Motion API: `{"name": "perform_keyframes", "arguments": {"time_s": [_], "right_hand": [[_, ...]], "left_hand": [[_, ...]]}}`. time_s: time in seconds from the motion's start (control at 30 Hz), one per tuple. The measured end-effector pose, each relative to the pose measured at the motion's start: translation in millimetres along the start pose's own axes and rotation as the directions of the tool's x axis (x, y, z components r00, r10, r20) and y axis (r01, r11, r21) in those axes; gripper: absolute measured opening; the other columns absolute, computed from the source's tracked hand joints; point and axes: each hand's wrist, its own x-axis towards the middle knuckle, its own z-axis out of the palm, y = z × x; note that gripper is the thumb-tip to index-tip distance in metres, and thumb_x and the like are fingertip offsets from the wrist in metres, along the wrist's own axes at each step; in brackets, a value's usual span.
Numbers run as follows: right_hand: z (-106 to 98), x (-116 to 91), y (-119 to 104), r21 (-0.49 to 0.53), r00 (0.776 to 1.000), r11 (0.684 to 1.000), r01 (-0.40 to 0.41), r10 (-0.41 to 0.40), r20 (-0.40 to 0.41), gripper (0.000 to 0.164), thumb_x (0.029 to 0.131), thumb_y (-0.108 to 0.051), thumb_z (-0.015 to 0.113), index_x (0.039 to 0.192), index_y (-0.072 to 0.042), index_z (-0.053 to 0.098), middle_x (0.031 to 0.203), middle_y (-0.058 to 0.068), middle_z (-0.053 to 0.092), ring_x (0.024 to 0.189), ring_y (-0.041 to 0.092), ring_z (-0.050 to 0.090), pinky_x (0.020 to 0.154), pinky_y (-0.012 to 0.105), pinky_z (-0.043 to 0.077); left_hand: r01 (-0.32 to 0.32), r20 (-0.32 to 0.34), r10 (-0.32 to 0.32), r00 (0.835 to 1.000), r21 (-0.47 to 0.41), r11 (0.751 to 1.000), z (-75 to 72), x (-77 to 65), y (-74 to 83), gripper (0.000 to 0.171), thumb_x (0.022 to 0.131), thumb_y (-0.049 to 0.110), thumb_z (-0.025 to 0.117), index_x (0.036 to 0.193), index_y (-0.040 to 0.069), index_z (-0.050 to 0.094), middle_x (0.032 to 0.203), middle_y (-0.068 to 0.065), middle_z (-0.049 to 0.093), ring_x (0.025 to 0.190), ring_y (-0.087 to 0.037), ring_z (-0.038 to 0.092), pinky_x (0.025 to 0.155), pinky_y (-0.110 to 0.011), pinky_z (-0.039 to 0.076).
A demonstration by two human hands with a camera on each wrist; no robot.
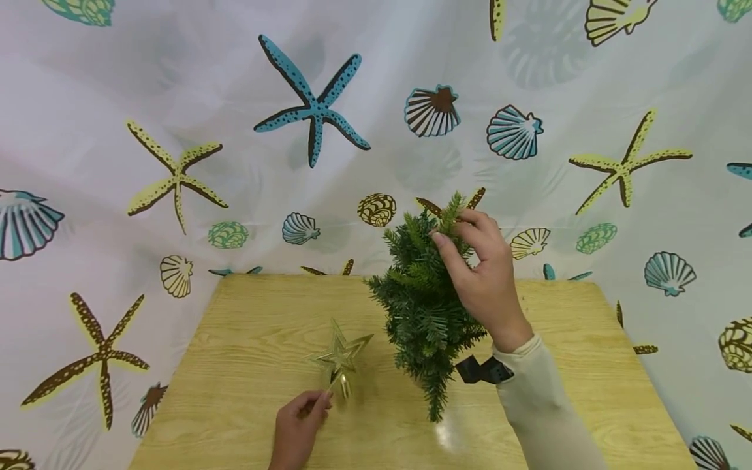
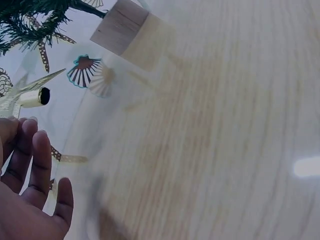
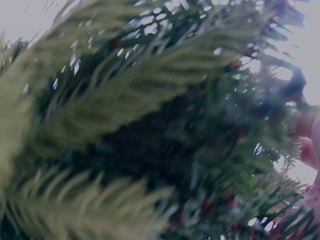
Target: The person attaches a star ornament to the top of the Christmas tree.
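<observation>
A small artificial Christmas tree [image 1: 425, 307] with dense green needles stands at the middle of the table. My right hand [image 1: 487, 267] pinches the light-green sprig at its top between thumb and fingers. In the right wrist view, blurred branches [image 3: 150, 95] fill nearly everything, with part of that hand at the right edge. To the left of the tree, my left hand [image 1: 301, 421] pinches a gold star tree topper [image 1: 341, 352] by one lower point. The topper's short gold tube [image 2: 36, 98] shows its open end in the left wrist view.
The tree's square wooden base [image 2: 120, 27] appears in the left wrist view. Underneath is a light wood-grain table [image 1: 252, 339]. A white curtain [image 1: 376, 39] printed with starfish and shells hangs behind and at both sides. A black strap device [image 1: 484, 371] sits at the right wrist.
</observation>
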Motion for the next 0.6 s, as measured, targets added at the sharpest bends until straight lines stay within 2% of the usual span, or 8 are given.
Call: {"name": "perform_keyframes", "arguments": {"time_s": [0.1,0.2,0.37,0.5,0.6], "right_hand": [[0,-1,1,-0.045,1.000,0.998,0.031,-0.031,-0.004,0.015,0.100,-0.009,0.069,0.101,0.003,0.077,0.116,0.019,0.067,0.121,0.034,0.057,0.104,0.052,0.043],[1,-1,2,-0.058,0.999,0.997,0.053,-0.053,-0.008,0.014,0.100,-0.009,0.069,0.103,0.001,0.078,0.111,0.017,0.070,0.118,0.035,0.058,0.103,0.051,0.043],[1,-2,2,-0.060,0.998,0.996,0.058,-0.059,-0.014,0.014,0.100,-0.010,0.070,0.100,0.001,0.079,0.111,0.018,0.070,0.115,0.035,0.059,0.100,0.050,0.045],[2,-4,3,-0.069,0.998,0.996,0.053,-0.054,-0.025,0.015,0.100,-0.011,0.070,0.098,0.002,0.078,0.113,0.019,0.071,0.113,0.037,0.058,0.098,0.050,0.045],[3,-4,3,-0.076,0.998,0.996,0.056,-0.058,-0.036,0.015,0.099,-0.011,0.071,0.098,0.002,0.079,0.113,0.020,0.071,0.112,0.038,0.058,0.097,0.051,0.045]], "left_hand": [[0.003,-0.013,-0.003,1.000,-0.055,0.998,2.0,1.5,6.2,0.017,0.101,0.017,0.071,0.100,0.000,0.076,0.086,-0.010,0.073,0.071,-0.019,0.069,0.064,-0.029,0.057],[-0.042,-0.030,0.040,0.999,-0.080,0.996,2.6,3.9,13.7,0.017,0.101,0.014,0.069,0.102,-0.002,0.074,0.087,-0.013,0.073,0.069,-0.020,0.069,0.065,-0.031,0.059],[-0.121,-0.053,0.116,0.992,-0.105,0.987,2.6,6.8,27.6,0.011,0.101,0.009,0.068,0.100,0.000,0.074,0.088,-0.015,0.073,0.068,-0.023,0.070,0.068,-0.026,0.059],[-0.142,-0.062,0.136,0.989,-0.117,0.983,0.6,10.2,40.7,0.011,0.102,0.010,0.067,0.096,0.003,0.074,0.087,-0.015,0.072,0.066,-0.022,0.069,0.071,-0.025,0.059],[-0.158,-0.073,0.149,0.986,-0.133,0.978,-1.0,13.2,52.1,0.014,0.103,0.011,0.067,0.096,0.001,0.074,0.085,-0.014,0.072,0.063,-0.021,0.068,0.066,-0.028,0.061]]}}
